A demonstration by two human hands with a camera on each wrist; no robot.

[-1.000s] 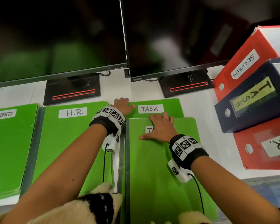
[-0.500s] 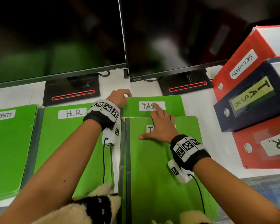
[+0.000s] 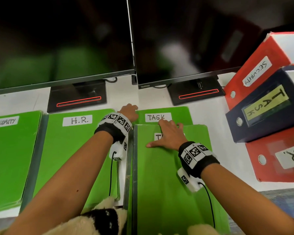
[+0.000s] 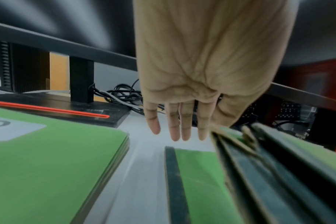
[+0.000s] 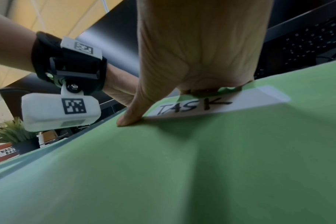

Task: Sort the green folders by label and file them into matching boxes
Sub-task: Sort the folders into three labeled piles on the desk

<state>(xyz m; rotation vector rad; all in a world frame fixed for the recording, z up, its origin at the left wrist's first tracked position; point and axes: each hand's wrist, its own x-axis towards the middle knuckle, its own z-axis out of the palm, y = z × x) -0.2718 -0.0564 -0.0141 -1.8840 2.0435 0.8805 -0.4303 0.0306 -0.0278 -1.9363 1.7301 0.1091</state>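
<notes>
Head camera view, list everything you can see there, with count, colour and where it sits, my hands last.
SECURITY folders: a stack, green, far left on the desk.
H.R. folders: a stack, green, left of centre.
TASK folders: at least two, green, centre; the top one overlaps the one behind.
SECURITY box: one, red, right, rearmost.
TASK box: one, dark blue, right, middle.
H.R. box: one, red, right, nearest.
Monitors: two, black, behind the folders.
Desk: one, white.
Left hand: at the rear left corner of the TASK folders, fingers straight.
Right hand: on the top TASK folder, covering its label.
</notes>
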